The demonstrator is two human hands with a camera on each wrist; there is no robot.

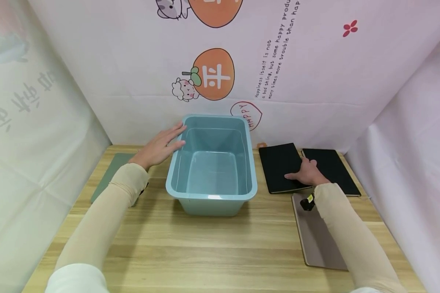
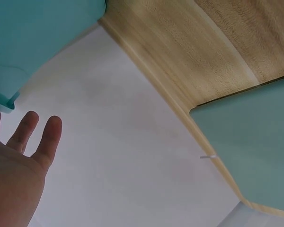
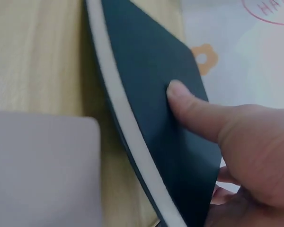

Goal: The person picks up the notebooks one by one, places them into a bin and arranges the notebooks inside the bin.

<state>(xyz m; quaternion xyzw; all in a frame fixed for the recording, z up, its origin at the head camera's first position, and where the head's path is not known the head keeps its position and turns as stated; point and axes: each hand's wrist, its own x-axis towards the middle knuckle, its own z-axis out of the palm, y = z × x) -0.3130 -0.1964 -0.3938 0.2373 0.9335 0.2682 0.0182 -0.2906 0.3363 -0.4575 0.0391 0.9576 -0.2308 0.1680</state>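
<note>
My right hand point(image 1: 308, 172) grips a black notebook point(image 1: 280, 167) by its right side. In the right wrist view the thumb point(image 3: 194, 109) lies on the dark cover while the other fingers go behind it, and the notebook's pale page edge point(image 3: 128, 118) is tilted up off the table. My left hand point(image 1: 162, 145) touches the left rim of a light blue plastic bin point(image 1: 211, 197), fingers extended. Nothing lies inside the bin. From the left wrist, the left fingers point(image 2: 49, 137) show straight and spread just below the bin's edge.
Another black notebook point(image 1: 330, 171) lies at the far right. A grey-brown notebook point(image 1: 315, 240) is nearer, partly under the right forearm. A green notebook point(image 1: 111, 173) lies at the left, partly hidden by the left arm. A printed white cloth point(image 1: 300, 81) hangs behind the wooden table point(image 1: 205, 252).
</note>
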